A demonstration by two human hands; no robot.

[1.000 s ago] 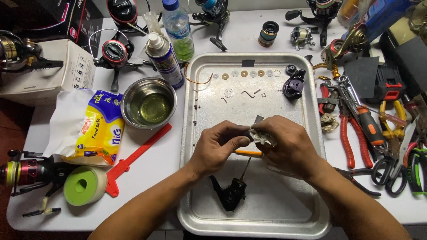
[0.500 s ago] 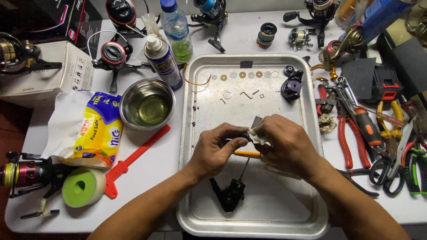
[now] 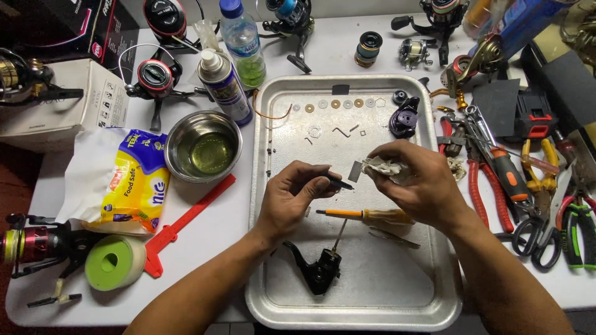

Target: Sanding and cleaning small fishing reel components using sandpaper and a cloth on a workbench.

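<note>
Both your hands work over the metal tray (image 3: 264,205).
Your left hand (image 3: 292,200) pinches a thin dark tool (image 3: 338,182); your right hand (image 3: 415,183) grips a crumpled rag (image 3: 383,169).

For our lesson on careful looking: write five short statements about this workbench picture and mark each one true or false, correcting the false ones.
1. The left hand holds a thin dark tool. True.
2. The right hand holds a crumpled rag. True.
3. The yellow-handled screwdriver lies outside the tray. False: it lies in the tray, below the hands.
4. The steel bowl stands in the tray. False: it stands on the table, left of the tray.
5. A row of small washers lies near the tray's far edge. True.
</note>
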